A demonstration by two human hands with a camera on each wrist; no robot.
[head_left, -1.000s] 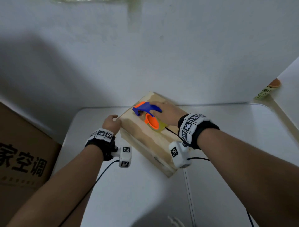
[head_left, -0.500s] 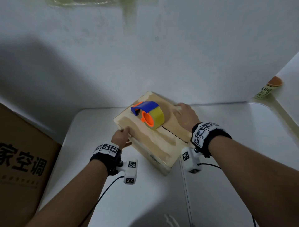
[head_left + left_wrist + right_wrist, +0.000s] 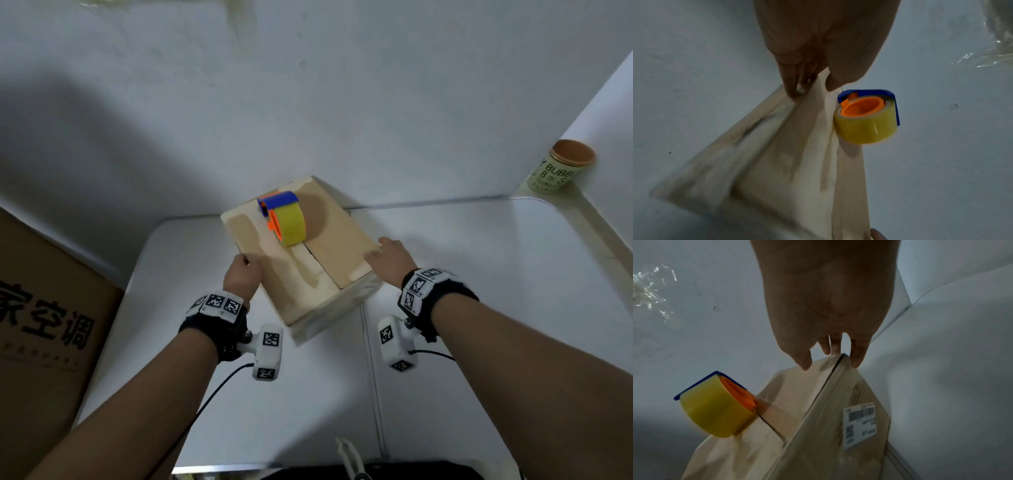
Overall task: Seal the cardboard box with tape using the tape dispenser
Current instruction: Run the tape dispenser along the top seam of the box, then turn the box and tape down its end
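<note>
A cardboard box [image 3: 329, 246] stands on the white table [image 3: 479, 308], its top seam running toward me. The tape dispenser [image 3: 286, 219], blue and orange with a yellow roll, sits free on the box's far top. My left hand [image 3: 245, 267] holds the box's left top edge, thumb on top and fingers down the side. My right hand [image 3: 380, 251] holds the right top edge the same way. The left wrist view shows the left hand [image 3: 812, 78] pinching the box [image 3: 787, 162] beside the dispenser [image 3: 867, 116]. In the right wrist view the right hand [image 3: 831, 352] grips a corner of the box [image 3: 797, 410], away from the dispenser [image 3: 715, 410].
A large brown carton [image 3: 44, 325] with printed characters stands left of the table. A can with an orange lid [image 3: 561, 168] sits on a ledge at the back right. The white wall is close behind the box. A barcode label [image 3: 860, 421] is on the box's right side.
My right hand let go of the dispenser and moved to the box's right edge. My left hand slid nearer along the left edge. The box has turned and come closer to me.
</note>
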